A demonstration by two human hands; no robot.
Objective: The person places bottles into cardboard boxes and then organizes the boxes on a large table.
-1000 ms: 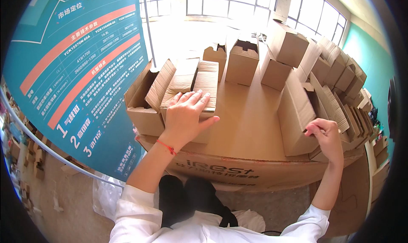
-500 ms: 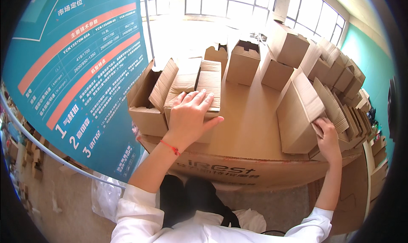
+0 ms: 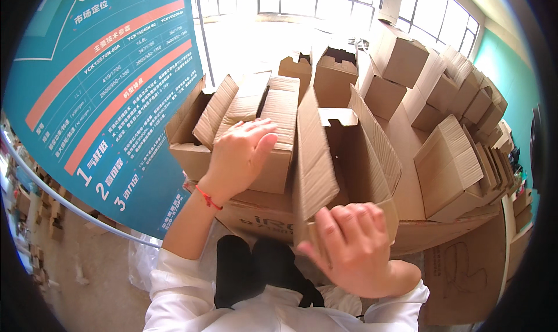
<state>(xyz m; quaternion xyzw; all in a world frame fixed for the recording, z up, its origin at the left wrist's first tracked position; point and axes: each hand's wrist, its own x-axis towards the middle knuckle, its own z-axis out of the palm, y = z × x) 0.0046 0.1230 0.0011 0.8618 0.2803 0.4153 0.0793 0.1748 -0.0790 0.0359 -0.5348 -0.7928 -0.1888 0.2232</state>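
Observation:
My left hand [image 3: 244, 155], with a red string at the wrist, lies flat on the folded-over top of a cardboard box [image 3: 280, 114]. Left of it stands another box [image 3: 189, 156] with its flaps up. In front of me a cardboard box [image 3: 365, 158] gapes upward, its long side flaps raised. My right hand [image 3: 357, 245] is wrapped over the near end of this box, thumb outside on the left; part of the grip is hidden behind the hand. The box's left flap [image 3: 314, 163] leans near the box under my left hand.
All this stands on a large printed carton [image 3: 430, 230]. At the right, a row of flattened and partly opened boxes [image 3: 447, 163] stands. More boxes [image 3: 337, 73] are at the back. A blue-green banner [image 3: 116, 99] rises at the left.
My right hand has moved left from the row at the right, bringing an open box beside the left-hand boxes. My left hand remains on its box, shifted slightly left.

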